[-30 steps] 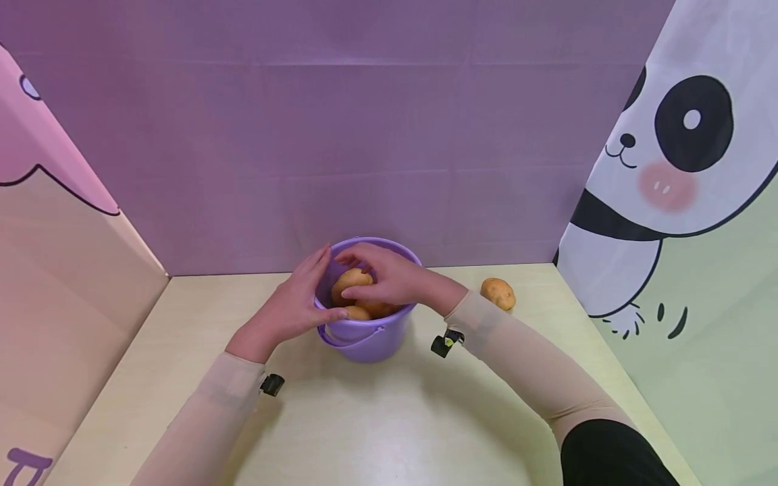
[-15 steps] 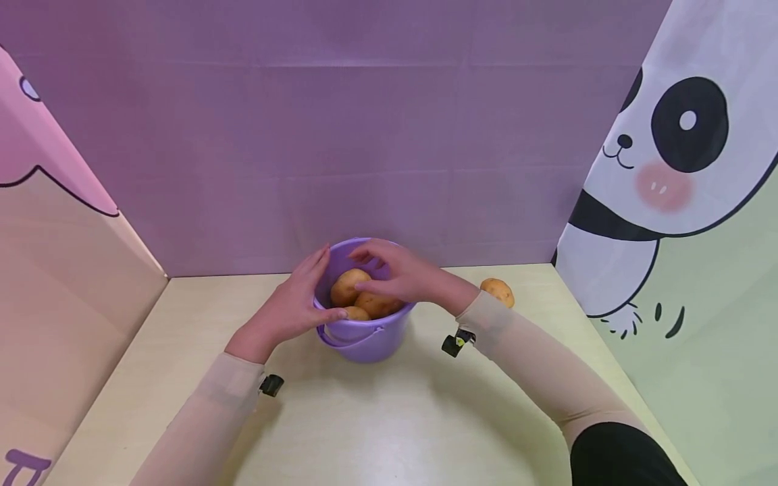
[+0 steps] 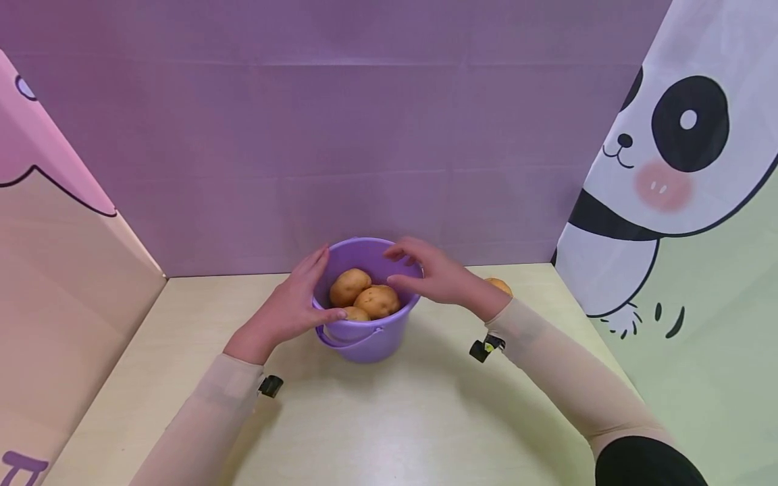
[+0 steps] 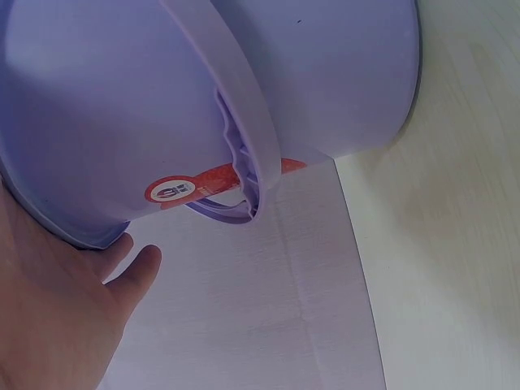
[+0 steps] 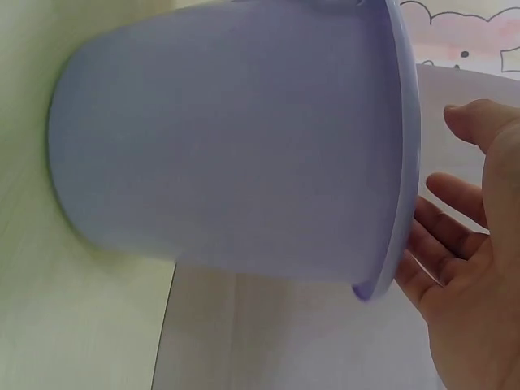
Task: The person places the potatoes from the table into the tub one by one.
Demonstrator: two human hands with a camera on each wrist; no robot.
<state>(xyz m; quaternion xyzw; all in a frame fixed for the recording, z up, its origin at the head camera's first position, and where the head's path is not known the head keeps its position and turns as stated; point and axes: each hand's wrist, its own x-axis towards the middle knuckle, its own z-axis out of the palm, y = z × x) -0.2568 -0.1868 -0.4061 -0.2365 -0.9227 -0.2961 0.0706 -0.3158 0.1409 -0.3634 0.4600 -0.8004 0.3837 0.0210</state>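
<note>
A purple bucket [image 3: 365, 341] with a handle stands upright, holding a potato [image 3: 350, 287], a second potato [image 3: 377, 301] and part of another potato [image 3: 356, 314] partly behind the left thumb. My left hand [image 3: 288, 307] rests at the bucket's left rim, fingers extended along the outside and thumb lying across the near rim. In the left wrist view, fingertips [image 4: 134, 272] show beside the rim. My right hand [image 3: 437, 273] is over the right rim, fingers loosely bent and thumb apart, with nothing in it. In the right wrist view its fingers [image 5: 443, 231] overlap the rim's edge.
One more potato [image 3: 500, 285] lies on the table [image 3: 377, 425] to the right, partly hidden by the right forearm. A purple backdrop [image 3: 365, 135] rises behind the bucket. Printed panels stand at both sides, the right one with a panda [image 3: 662, 148].
My right hand has moved right, from above the potatoes inside the bucket to its right rim, uncovering them. The left hand and bucket have stayed put.
</note>
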